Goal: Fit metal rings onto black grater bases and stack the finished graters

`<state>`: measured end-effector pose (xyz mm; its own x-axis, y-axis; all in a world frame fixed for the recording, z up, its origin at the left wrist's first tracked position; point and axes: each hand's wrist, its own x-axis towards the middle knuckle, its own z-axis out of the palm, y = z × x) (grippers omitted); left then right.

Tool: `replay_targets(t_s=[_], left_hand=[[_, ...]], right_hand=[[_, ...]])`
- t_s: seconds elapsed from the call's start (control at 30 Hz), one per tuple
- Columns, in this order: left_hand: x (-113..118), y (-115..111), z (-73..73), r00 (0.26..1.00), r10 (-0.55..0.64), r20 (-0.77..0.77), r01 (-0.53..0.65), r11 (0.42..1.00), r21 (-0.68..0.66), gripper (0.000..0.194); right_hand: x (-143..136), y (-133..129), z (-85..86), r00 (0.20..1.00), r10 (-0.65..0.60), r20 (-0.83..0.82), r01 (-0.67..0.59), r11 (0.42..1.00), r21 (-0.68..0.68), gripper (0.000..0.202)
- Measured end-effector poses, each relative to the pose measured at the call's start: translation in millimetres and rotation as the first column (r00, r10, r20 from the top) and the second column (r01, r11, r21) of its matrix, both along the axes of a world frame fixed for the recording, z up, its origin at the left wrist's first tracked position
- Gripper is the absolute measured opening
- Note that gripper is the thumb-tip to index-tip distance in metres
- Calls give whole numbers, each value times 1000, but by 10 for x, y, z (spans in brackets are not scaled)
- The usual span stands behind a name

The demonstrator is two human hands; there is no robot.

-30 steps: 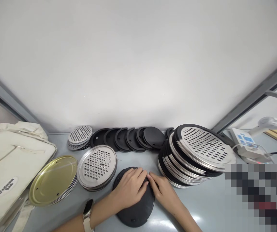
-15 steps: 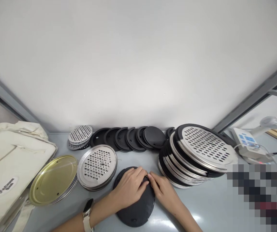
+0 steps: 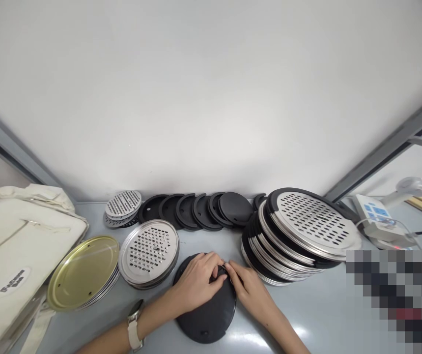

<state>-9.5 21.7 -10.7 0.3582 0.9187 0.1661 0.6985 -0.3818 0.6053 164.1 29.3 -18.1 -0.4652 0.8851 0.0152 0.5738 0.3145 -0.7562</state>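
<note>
A black round plate lies on the grey table at the front middle, with a small notch near its front rim. My left hand reaches across it, fingers curled over the far right part of its rim. My right hand pinches the same rim from the right, its thumb and forefinger close to the left fingertips. Whatever small part is between the fingertips is hidden. Left of the plate sits a stack of metal grater discs. To the right rises a tall stack of perforated metal discs with black rims.
A gold-coloured metal disc tops a stack beside a cream bag on the left. Small grater discs and several black discs line the wall. A white device with a cable stands at right.
My left fingers have curled a little more at the plate's rim. My right hand keeps its pinch there. The plate stays in the same place.
</note>
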Motion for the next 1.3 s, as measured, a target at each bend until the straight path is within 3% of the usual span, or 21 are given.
replay_targets(t_s=[0.37, 1.3], left_hand=[[-20, 6, -31, 1000, -25, 7, 25, 999, -31, 15], [-10, 9, -54, 999, -44, -24, 44, 999, 0, 12]], right_hand=[[23, -10, 41, 998, 39, -51, -39, 999, 3, 28], [31, -36, 30, 999, 39, -5, -39, 999, 7, 27]])
